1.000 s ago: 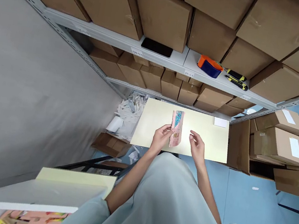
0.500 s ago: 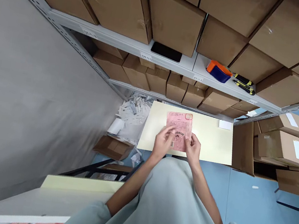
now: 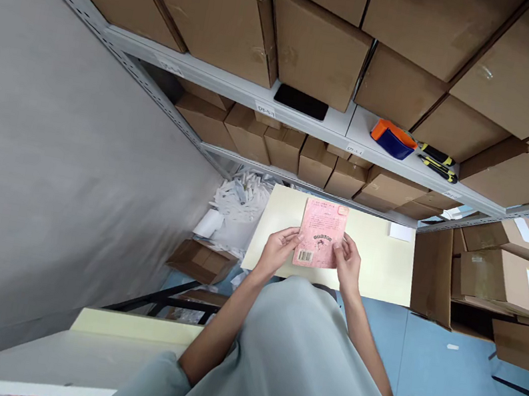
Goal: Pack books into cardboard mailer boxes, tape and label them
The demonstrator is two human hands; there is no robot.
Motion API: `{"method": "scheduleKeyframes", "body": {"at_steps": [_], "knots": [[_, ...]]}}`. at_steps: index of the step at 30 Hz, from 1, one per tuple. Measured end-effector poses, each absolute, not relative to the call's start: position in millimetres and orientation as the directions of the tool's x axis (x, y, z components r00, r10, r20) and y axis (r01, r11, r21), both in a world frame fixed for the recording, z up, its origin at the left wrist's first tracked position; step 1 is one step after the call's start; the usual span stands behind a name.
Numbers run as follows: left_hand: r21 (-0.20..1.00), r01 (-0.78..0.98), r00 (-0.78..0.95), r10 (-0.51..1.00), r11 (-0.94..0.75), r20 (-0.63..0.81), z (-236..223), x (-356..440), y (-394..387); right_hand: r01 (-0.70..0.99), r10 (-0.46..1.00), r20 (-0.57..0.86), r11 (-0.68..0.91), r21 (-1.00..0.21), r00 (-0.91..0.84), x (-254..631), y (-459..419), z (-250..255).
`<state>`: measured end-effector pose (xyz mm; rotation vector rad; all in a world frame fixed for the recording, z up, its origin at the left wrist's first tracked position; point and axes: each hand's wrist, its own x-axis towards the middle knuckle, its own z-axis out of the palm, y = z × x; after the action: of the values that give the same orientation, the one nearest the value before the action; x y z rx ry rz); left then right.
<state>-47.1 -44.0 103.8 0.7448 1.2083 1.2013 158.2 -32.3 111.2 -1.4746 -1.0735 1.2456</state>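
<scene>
A pink printed booklet is held over the pale yellow tabletop, with small text, a round picture and a barcode at its lower left. My left hand grips its left edge, thumb on the face. On the opposite edge, my right hand pinches the booklet the same way. The fingers behind it are partly hidden.
Cardboard boxes fill the shelves above; a phone, an orange and blue tape-like roll and yellow-black cutters lie on one. Paper scraps heap at left. A white card lies on the table. Boxes stack at right.
The booklet was turned edge-on in my left hand, with my right hand apart. Its pink printed side now faces me, and my right hand has taken hold of its right edge.
</scene>
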Motion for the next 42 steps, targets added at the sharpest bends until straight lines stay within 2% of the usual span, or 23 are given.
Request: {"method": "scheduleKeyframes", "body": {"at_steps": [3, 7, 9, 13, 16, 21, 22, 25, 27, 32, 35, 38, 42], "knots": [[0.952, -0.224, -0.177, 0.952, 0.208, -0.250, 107, -41, -40, 0.186, 0.976, -0.165, -0.190, -0.964, 0.142, 161, -29, 109], [0.986, -0.111, -0.226, 0.964, 0.121, -0.143, 123, -23, -41, 0.067, 0.981, -0.178, -0.174, -0.983, -0.075, 148, -38, 121], [0.999, -0.021, -0.175, 0.983, 0.048, -0.051, 133, -11, -45, 0.026, 0.985, -0.146, -0.144, -0.989, -0.091, 140, -43, 129], [0.991, 0.108, 0.022, 0.997, -0.079, 0.077, 142, 3, -55, 0.003, 0.994, -0.112, -0.112, -0.994, 0.016, 138, -43, 136], [0.995, 0.081, 0.095, 0.995, -0.050, 0.042, 136, -2, -57, -0.019, 0.990, -0.128, -0.127, -0.992, 0.053, 151, -39, 137], [0.993, 0.094, -0.251, 0.967, 0.066, -0.040, 119, -33, -46, -0.065, 0.980, -0.196, -0.197, -0.978, -0.014, 172, -46, 145], [0.993, 0.058, -0.236, 0.968, 0.100, -0.083, 117, -38, -43, -0.073, 0.978, -0.208, -0.209, -0.975, -0.022, 174, -48, 146], [0.974, -0.063, -0.019, 0.976, 0.217, -0.218, 115, -44, -40, -0.094, 0.976, -0.215, -0.216, -0.972, -0.026, 177, -52, 148], [0.959, -0.114, 0.066, 0.965, 0.259, -0.253, 116, -42, -41, -0.100, 0.978, -0.207, -0.208, -0.973, -0.020, 177, -52, 147], [0.930, -0.228, -0.009, 0.955, 0.287, -0.297, 114, -29, -48, -0.064, 0.975, -0.214, -0.218, -0.974, -0.058, 183, -46, 131], [0.928, -0.249, -0.073, 0.950, 0.276, -0.302, 113, -25, -50, 0.013, 0.979, -0.196, -0.197, -0.980, 0.048, 190, -42, 119], [0.957, -0.195, -0.179, 0.951, 0.217, -0.252, 114, -19, -51, 0.112, 0.973, -0.152, -0.173, -0.978, 0.175, 191, -45, 113], [0.993, -0.042, -0.236, 0.965, 0.107, -0.113, 119, 2, -59, 0.055, 0.987, -0.158, -0.159, -0.986, 0.029, 171, -58, 117]]}}
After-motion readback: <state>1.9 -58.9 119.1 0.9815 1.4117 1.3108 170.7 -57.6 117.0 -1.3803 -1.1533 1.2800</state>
